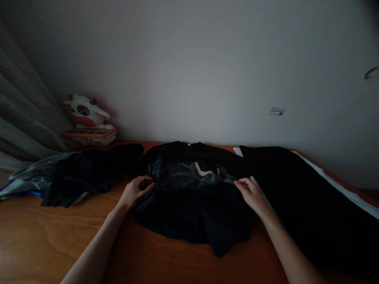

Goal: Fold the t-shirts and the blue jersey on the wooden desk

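Observation:
A black garment (192, 213) with a grey patterned section (177, 175) and a pale strip lies rumpled on the wooden table. At its left edge, my left hand (139, 191) has thumb and fingers curved towards each other, with a gap between them. My right hand (248, 189) pinches the right end of the patterned cloth between thumb and fingers. Behind and partly under it spreads a black top (168, 150) with a small white neck label (189, 144).
A pile of dark and grey clothes (85, 173) lies at the left. Behind it, a cow-shaped toy keyboard (90, 120) stands near the curtain (26, 102). Large black cloth (308, 205) over white material (349, 195) covers the right side. A wall rises behind the wooden table (53, 240).

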`<state>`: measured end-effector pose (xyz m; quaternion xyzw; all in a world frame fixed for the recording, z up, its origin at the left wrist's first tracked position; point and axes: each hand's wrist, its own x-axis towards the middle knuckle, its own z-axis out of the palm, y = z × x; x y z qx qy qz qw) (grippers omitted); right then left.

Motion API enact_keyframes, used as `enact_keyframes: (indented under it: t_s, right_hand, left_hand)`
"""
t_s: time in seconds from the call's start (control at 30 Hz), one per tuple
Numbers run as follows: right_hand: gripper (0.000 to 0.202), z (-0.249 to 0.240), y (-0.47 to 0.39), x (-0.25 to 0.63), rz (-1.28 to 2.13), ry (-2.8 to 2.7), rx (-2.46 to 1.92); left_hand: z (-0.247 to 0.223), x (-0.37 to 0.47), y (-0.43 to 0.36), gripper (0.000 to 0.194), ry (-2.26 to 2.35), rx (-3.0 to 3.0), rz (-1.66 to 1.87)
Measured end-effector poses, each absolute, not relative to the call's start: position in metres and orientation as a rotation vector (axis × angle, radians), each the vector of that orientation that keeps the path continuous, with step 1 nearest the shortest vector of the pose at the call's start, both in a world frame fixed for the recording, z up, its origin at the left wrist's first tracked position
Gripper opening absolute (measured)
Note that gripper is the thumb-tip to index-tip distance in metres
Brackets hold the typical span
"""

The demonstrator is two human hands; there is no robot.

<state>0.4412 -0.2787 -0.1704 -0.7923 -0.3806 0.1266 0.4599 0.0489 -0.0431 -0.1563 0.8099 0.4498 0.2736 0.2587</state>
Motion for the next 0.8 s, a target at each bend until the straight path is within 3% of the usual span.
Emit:
enact_keyframes:
  t_s: [0.17,0.37,0.57,0.7,0.8]
  right_hand:
    - [0.049,-0.180,-0.283,0.461,0.057,-0.619,-1.903]
    - [0.051,-0.190,-0.285,0.458,-0.187,-0.901,-2.093]
    - [0.054,-0.187,-0.290,0.447,-0.448,-0.979,-1.932]
    - [0.047,-0.180,-0.321,0.419,-0.372,-1.089,-1.777]
    - [0.046,-0.172,-0.354,0.399,-0.260,-1.464,-1.641]
  left_hand:
    - [-0.165,0.044,-0.035,0.046,1.240,2.094,0.792]
    - [-0.160,0.048,-0.044,0.047,1.257,1.956,1.019]
    - [-0.149,0.039,-0.074,0.034,1.167,2.041,1.346]
    - [-0.146,0.019,-0.102,0.030,0.662,2.523,1.206]
    - [-0.144,0.006,-0.120,0.005,0.330,2.762,0.946]
